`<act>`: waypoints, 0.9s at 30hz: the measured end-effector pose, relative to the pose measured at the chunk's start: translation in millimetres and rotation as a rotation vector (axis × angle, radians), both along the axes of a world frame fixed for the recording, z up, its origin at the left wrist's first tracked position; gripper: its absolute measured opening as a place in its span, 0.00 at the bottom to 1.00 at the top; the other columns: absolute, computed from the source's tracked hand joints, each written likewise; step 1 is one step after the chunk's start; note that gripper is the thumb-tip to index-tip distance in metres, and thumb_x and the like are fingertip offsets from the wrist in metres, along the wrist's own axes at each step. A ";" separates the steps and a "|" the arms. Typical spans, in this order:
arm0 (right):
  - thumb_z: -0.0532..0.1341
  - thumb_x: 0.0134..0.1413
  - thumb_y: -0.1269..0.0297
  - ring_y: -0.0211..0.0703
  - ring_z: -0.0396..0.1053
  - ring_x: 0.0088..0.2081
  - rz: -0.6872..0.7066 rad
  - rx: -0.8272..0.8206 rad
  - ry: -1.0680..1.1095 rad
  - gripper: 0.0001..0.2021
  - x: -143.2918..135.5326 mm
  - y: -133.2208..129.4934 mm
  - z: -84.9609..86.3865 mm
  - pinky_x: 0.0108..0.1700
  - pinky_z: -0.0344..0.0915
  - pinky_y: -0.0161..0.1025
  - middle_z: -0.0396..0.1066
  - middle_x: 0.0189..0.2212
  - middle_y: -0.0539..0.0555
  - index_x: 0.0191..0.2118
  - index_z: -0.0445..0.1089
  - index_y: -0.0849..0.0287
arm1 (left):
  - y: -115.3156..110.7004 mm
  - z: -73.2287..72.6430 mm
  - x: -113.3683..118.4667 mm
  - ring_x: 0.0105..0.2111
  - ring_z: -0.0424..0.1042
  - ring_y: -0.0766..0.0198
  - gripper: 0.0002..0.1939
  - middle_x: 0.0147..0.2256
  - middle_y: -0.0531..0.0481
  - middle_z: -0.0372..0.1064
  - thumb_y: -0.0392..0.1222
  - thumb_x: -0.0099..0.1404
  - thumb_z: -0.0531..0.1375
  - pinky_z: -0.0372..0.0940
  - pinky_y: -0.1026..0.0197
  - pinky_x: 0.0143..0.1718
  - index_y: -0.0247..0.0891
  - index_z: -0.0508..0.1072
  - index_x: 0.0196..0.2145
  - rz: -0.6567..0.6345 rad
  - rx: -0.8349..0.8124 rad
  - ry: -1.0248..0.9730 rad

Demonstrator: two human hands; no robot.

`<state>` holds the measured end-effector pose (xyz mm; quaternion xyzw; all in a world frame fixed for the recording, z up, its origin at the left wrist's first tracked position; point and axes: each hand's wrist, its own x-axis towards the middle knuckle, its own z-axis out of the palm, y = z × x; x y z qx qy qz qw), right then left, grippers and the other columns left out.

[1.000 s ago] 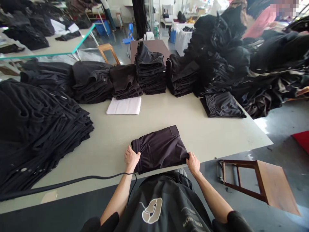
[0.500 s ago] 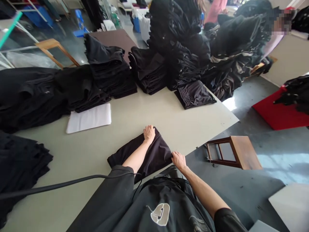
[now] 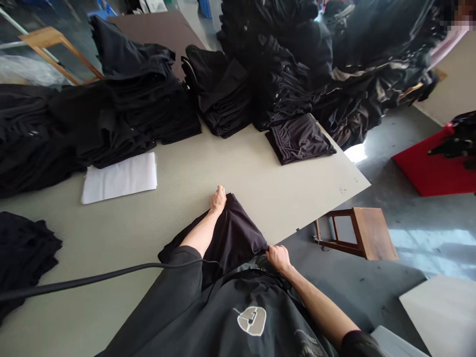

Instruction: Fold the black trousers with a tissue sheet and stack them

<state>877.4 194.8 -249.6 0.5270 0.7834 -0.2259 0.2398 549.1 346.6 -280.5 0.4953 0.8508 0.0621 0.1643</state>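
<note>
A dark, almost black garment (image 3: 240, 233) lies at the near edge of the pale table (image 3: 193, 173), its exact kind unclear. My left hand (image 3: 218, 199) is closed on its far edge, where the cloth bunches. Down at the near right corner, my right hand (image 3: 278, 258) grips the cloth with curled fingers. Between both hands the fabric is drawn into loose creases. My left forearm covers part of its left side. A folded dark garment with a gathered waistband (image 3: 301, 139) rests farther back, apart from my hands.
Stacks of folded black clothes (image 3: 223, 94) line the table's far side. A folded white cloth (image 3: 121, 178) lies in front of them. Another dark pile (image 3: 26, 258) is at left. A black cable (image 3: 92, 281) crosses low. A wooden stool (image 3: 375, 233) stands beyond the right edge.
My left hand has tightened on the far edge, and that side of the garment is more bunched. My right hand has shifted slightly nearer me, still gripping its corner. The view has tilted downward.
</note>
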 end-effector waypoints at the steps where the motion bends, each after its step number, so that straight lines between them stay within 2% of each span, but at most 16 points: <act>1: 0.54 0.69 0.62 0.51 0.80 0.44 -0.003 0.003 0.004 0.15 -0.6 3.2 3.8 0.51 0.65 0.42 0.81 0.39 0.63 0.41 0.77 0.61 | -0.3 3.4 1.9 0.41 0.79 0.52 0.19 0.41 0.37 0.78 0.44 0.79 0.43 0.67 0.57 0.41 0.34 0.68 0.54 0.022 0.015 -0.003; 4: 0.55 0.69 0.59 0.48 0.78 0.45 -0.027 0.016 0.161 0.14 4.7 11.8 14.4 0.50 0.66 0.40 0.80 0.42 0.59 0.47 0.74 0.59 | -15.2 14.3 15.8 0.49 0.75 0.49 0.15 0.46 0.34 0.75 0.37 0.75 0.48 0.67 0.53 0.47 0.33 0.69 0.53 0.048 0.183 0.020; 7: 0.51 0.71 0.59 0.41 0.76 0.47 -0.099 -0.015 0.405 0.15 15.6 17.3 17.2 0.50 0.66 0.35 0.78 0.47 0.54 0.55 0.69 0.55 | -56.8 18.8 43.2 0.55 0.70 0.47 0.18 0.52 0.34 0.71 0.32 0.70 0.52 0.65 0.48 0.54 0.34 0.69 0.56 -0.078 0.416 0.026; 10: 0.50 0.72 0.62 0.41 0.75 0.48 -0.092 -0.008 0.390 0.15 16.3 20.5 11.9 0.49 0.67 0.35 0.76 0.49 0.55 0.56 0.67 0.55 | -108.7 11.2 71.2 0.54 0.69 0.49 0.20 0.52 0.36 0.71 0.29 0.68 0.52 0.64 0.46 0.57 0.35 0.70 0.56 -0.232 0.486 -0.042; 12: 0.54 0.69 0.61 0.45 0.73 0.52 0.022 0.037 0.298 0.15 4.8 24.4 7.2 0.51 0.67 0.38 0.74 0.52 0.58 0.58 0.66 0.57 | -134.6 0.8 83.1 0.54 0.69 0.50 0.20 0.51 0.37 0.72 0.28 0.67 0.51 0.62 0.45 0.61 0.35 0.70 0.55 -0.282 0.475 -0.071; 14: 0.59 0.65 0.63 0.50 0.71 0.55 0.142 0.071 0.202 0.18 -15.4 31.3 3.6 0.53 0.66 0.41 0.72 0.54 0.60 0.58 0.65 0.58 | -148.4 -10.2 88.0 0.55 0.70 0.51 0.20 0.51 0.38 0.72 0.27 0.67 0.51 0.58 0.44 0.66 0.35 0.71 0.54 -0.313 0.455 -0.075; 17: 0.61 0.63 0.66 0.52 0.71 0.54 0.225 0.068 0.101 0.16 -49.5 46.9 1.3 0.51 0.67 0.43 0.73 0.53 0.62 0.56 0.66 0.59 | -151.2 -21.5 86.0 0.56 0.70 0.51 0.21 0.53 0.39 0.72 0.27 0.67 0.51 0.55 0.43 0.69 0.36 0.72 0.54 -0.340 0.431 -0.050; 20: 0.54 0.67 0.69 0.51 0.73 0.52 0.251 0.072 0.090 0.12 -68.4 65.0 2.6 0.49 0.67 0.43 0.75 0.50 0.62 0.53 0.68 0.59 | -144.7 -25.2 78.8 0.57 0.70 0.51 0.22 0.53 0.39 0.73 0.28 0.67 0.52 0.54 0.42 0.69 0.36 0.72 0.55 -0.346 0.412 -0.022; 23: 0.48 0.70 0.71 0.51 0.73 0.52 0.253 0.105 0.090 0.14 -65.6 79.8 7.0 0.49 0.66 0.44 0.75 0.50 0.63 0.54 0.67 0.60 | -136.2 -25.1 70.6 0.58 0.69 0.50 0.22 0.55 0.38 0.72 0.29 0.67 0.52 0.54 0.42 0.70 0.35 0.72 0.56 -0.289 0.418 0.014; 27: 0.47 0.71 0.72 0.50 0.73 0.52 0.221 0.139 0.069 0.14 -55.1 84.7 13.6 0.47 0.66 0.43 0.75 0.50 0.63 0.54 0.67 0.60 | -126.3 -23.8 63.9 0.58 0.69 0.49 0.21 0.56 0.37 0.72 0.30 0.68 0.52 0.55 0.42 0.69 0.34 0.73 0.56 -0.237 0.427 0.046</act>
